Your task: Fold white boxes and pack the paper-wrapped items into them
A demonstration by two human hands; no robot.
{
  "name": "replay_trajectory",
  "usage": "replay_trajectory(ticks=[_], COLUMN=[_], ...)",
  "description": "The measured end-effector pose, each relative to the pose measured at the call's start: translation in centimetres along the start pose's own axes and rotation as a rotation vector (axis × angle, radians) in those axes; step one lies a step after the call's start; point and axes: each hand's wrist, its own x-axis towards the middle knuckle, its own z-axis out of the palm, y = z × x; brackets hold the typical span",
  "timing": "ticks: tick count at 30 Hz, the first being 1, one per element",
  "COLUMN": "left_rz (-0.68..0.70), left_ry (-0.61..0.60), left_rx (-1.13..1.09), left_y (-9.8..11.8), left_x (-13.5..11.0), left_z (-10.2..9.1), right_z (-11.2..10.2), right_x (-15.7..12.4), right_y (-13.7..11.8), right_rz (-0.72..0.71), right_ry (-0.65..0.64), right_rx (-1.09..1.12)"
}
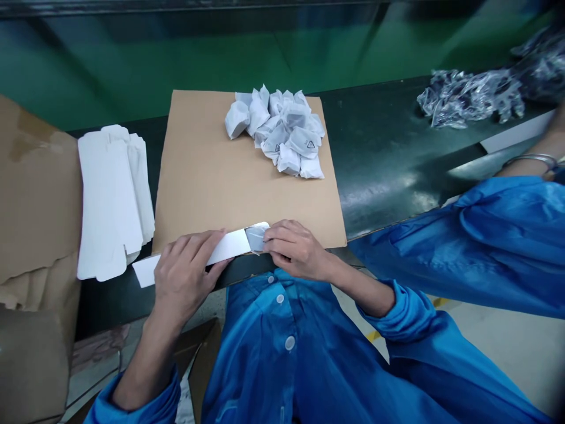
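My left hand (188,268) is wrapped round a long white carton (230,245) near the front edge of the bench. The carton lies sideways, with an end flap sticking out at the left. At its right end, a small grey-white wrapped packet (255,238) sits partly in the opening. The fingers of my right hand (293,248) are closed on that packet. Farther back, a heap of similar wrapped packets (286,126) lies on a brown cardboard sheet (203,159). Some of them bear a printed triangle mark.
Flattened white cartons (108,200) are stacked at the left, beside a large brown cardboard box (37,194). Clear plastic bags (470,97) lie on the dark bench (375,147) at the back right. A co-worker's blue sleeve (485,235) reaches in from the right.
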Motion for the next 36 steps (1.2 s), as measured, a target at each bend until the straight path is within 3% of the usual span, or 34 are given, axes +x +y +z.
replay_trajectory(ticks=[4,10,13,16,21,23,25,28,30,32,34,36], left_rz=[0.064,0.025,0.018,-0.019,0.095,0.075,-0.001,-0.065,-0.151,-0.338,-0.563,-0.698], left_ry=[0.024,0.105,0.144,0.200,0.190,0.195,0.220,0.189,0.204,0.205,0.086,-0.088], left_rx=[0.012,0.026,0.066,0.117,0.063,0.073,0.091,0.061,0.066,0.148,0.244,0.294], left_y=[0.3,0.9,1.1,1.3,2.1,3.3,4.7,5.4,3.8,0.9,-2.1,-4.2], left_x=[0.0,0.0,0.2,0.4,1.2,1.8,2.5,3.4,3.4,2.7,1.6,0.7], left_z=[0.0,0.3,0.3,0.1,0.0,0.3,0.5,0.1,-0.8,-2.0,-3.1,-3.6], right_z=[0.0,0.8,0.5,-0.7,-1.0,-0.5,-0.9,-4.3,-8.2,-12.1,-15.0,-16.4], right_x=[0.5,0.9,1.0,1.5,2.7,3.1,3.2,2.9,2.3,1.8,1.6,1.6], right_y=[-0.2,-1.8,-3.0,-3.6,-3.6,-3.4,-3.1,-1.3,0.8,3.0,4.4,4.6], right_rz=[-0.043,0.361,0.568,0.814,0.869,0.876,0.903,0.945,0.927,0.898,0.851,0.796], right_ry=[-0.036,0.104,0.045,-0.110,-0.345,-0.344,-0.251,-0.122,-0.072,0.021,0.117,0.159], right_rx=[0.027,0.026,0.288,0.657,1.070,1.007,0.846,0.575,0.326,0.076,-0.112,-0.257])
